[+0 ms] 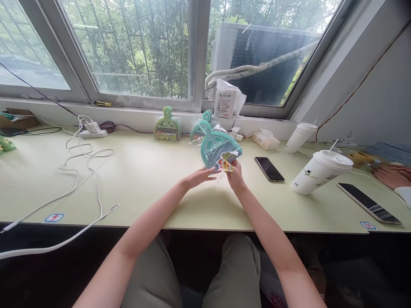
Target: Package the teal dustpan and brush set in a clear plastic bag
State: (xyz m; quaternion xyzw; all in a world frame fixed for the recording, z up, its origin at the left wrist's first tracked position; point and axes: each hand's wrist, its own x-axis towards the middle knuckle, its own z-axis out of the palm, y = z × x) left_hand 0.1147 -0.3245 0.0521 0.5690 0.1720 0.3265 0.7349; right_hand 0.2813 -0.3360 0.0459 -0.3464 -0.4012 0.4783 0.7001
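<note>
The right hand (236, 175) holds a teal dustpan-and-brush set (208, 145) in clear plastic wrap, its thumb and fingers closed on the lower right corner, against a printed label card (227, 165). The left hand (199, 176) is at the set's lower left edge, fingers stretched out with only a narrow gap to the thumb; whether it bears any weight, I cannot tell. The set is tilted, handle toward the window, raised over the middle of the table (135, 188) between its front and back edges. Near the back edge stand a green dustpan-and-brush set (167, 127) and another teal set (196, 132), the latter partly hidden behind the held one. Right of the hands, a smartphone (269, 169) lies flat, well in from the front edge.
</note>
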